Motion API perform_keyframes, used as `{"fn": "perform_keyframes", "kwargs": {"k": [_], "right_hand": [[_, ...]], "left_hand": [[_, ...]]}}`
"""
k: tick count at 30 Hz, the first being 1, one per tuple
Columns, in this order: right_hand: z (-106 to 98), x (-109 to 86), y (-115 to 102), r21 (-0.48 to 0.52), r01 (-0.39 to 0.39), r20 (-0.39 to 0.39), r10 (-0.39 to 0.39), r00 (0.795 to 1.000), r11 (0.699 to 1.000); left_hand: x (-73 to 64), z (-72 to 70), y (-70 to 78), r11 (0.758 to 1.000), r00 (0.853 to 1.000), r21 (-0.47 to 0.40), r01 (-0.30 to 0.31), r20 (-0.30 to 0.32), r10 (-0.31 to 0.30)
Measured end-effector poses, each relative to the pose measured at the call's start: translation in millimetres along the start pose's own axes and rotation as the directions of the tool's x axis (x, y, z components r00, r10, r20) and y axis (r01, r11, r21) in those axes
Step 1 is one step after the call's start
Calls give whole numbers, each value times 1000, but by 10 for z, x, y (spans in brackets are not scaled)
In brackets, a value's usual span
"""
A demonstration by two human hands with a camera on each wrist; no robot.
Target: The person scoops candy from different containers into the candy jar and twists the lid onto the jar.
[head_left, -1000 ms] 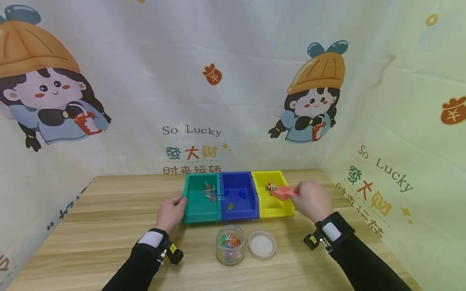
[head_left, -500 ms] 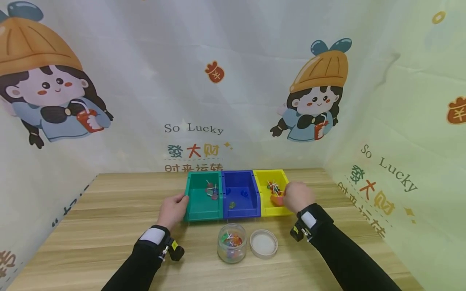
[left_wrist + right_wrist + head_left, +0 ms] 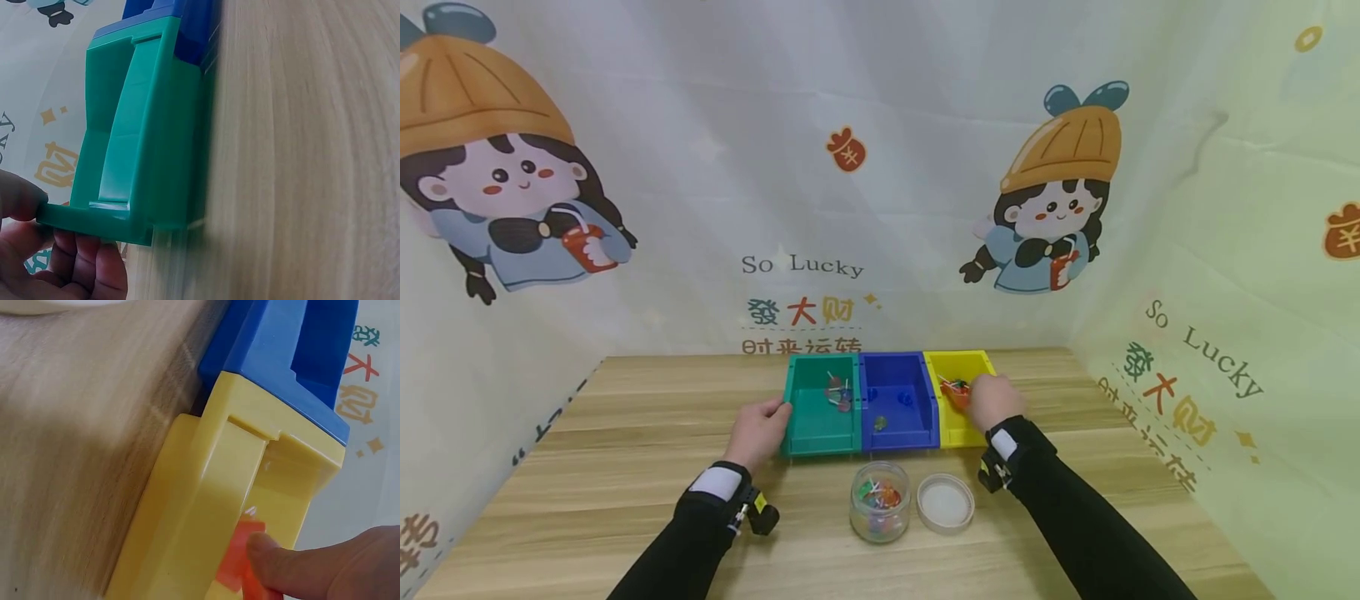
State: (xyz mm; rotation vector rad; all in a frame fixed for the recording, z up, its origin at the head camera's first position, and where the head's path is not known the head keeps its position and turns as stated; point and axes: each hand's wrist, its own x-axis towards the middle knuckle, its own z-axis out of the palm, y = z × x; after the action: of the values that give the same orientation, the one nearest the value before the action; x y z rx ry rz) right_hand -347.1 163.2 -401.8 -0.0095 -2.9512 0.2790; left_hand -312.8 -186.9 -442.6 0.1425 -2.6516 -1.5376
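My left hand (image 3: 756,435) pinches the left wall of the green bin (image 3: 805,429). In the left wrist view the thumb lies on the bin's rim (image 3: 87,219), with the other fingers curled outside and below it. Over the yellow bin (image 3: 958,435), my right hand (image 3: 995,402) grips a reddish-pink scoop (image 3: 236,556) by its handle. The scoop is inside that bin, among several small lollipops (image 3: 949,382); how many it carries is hidden. Lollipops (image 3: 838,393) also lie in the green bin. A small greenish piece (image 3: 880,423) lies in the blue bin (image 3: 895,437) between them.
A clear jar (image 3: 880,504) with colourful sweets stands in front of the blue bin. Its round whitish lid (image 3: 945,503) lies beside it on the wooden table (image 3: 647,467). A printed cloth (image 3: 910,208) hangs behind and along the sides.
My right hand has lowered the scoop into the yellow bin and moved left, pushing it against the lollipops there. The left hand keeps its hold on the green bin.
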Motion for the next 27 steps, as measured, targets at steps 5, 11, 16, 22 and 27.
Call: {"fn": "perform_keyframes", "kwargs": {"k": [5,11,16,22,27], "right_hand": [[31,76,-22,-3,-14,68,14,998,1000],[60,146,-82,-17,-37,146,39,989,999],[99,209,-134,-27,-58,203,62,977,998],[148,210,-130,-15,-67,166,69,984,998],[164,157,-90,4,-74,123,73,990,997]], "left_hand": [[6,-9,4,1000,1000,0,-5,15,5],[3,-20,6,1000,1000,-4,-8,23,8],[-1,-30,-3,1000,999,-3,-6,31,6],[1,-56,-17,1000,999,-3,-20,46,20],[-9,-67,-10,1000,998,-16,-20,58,21]]}}
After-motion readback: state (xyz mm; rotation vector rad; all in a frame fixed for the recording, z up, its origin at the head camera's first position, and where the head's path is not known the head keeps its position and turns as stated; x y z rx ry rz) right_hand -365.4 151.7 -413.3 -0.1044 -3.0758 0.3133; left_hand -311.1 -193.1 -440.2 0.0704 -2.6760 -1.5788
